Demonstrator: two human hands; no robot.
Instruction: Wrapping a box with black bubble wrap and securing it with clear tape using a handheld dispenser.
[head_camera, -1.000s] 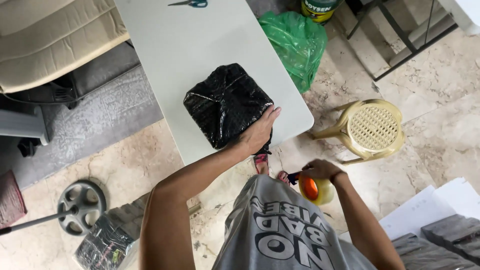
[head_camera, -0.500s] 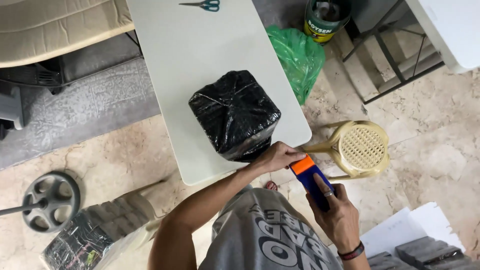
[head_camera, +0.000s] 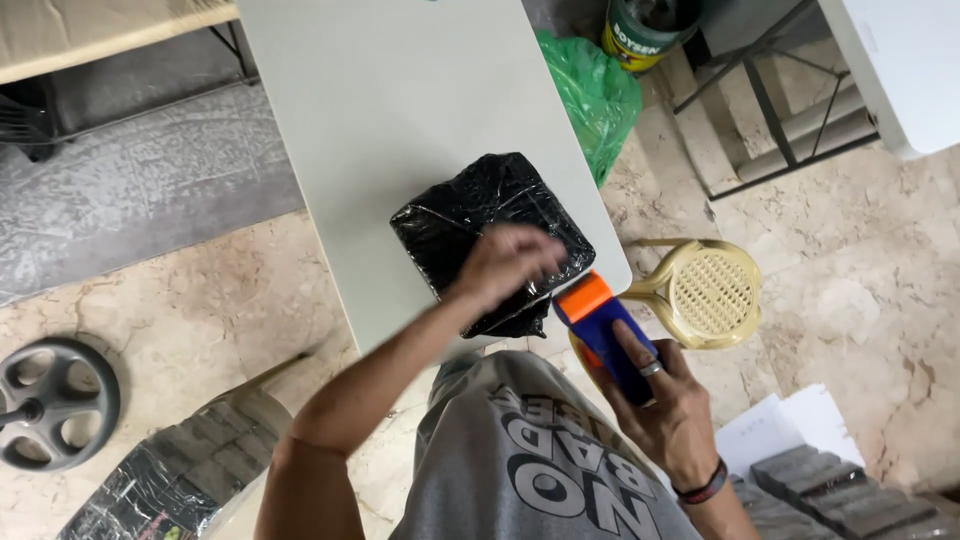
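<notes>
My right hand (head_camera: 672, 405) is wrapped firmly around the blue handle of a tape dispenser with an orange front end (head_camera: 603, 332), fingers closed over the grip, a ring showing on one of them. A second ago that hand was down low near my knee with the dispenser barely in view; half a second ago it had come up beside the table edge. Now the orange end sits right at the near corner of the square bundle wrapped in glossy black plastic film (head_camera: 490, 235), touching it or just short of touching; I cannot tell which.

My left hand (head_camera: 508, 262) lies on top of that bundle near its front edge, fingers curled and blurred, so it presses or steadies rather than grasps. It was already on the bundle earlier and has shifted only slightly. I judge that the tool has been brought up to meet the wrapped package.

The bundle sits near the front edge of the pale rectangular tabletop (head_camera: 400, 120). Beyond the table's corner lie a crumpled green plastic bag (head_camera: 595, 90) and a yellow plastic stool with a woven-pattern seat (head_camera: 705, 292) on the marble floor.
</notes>
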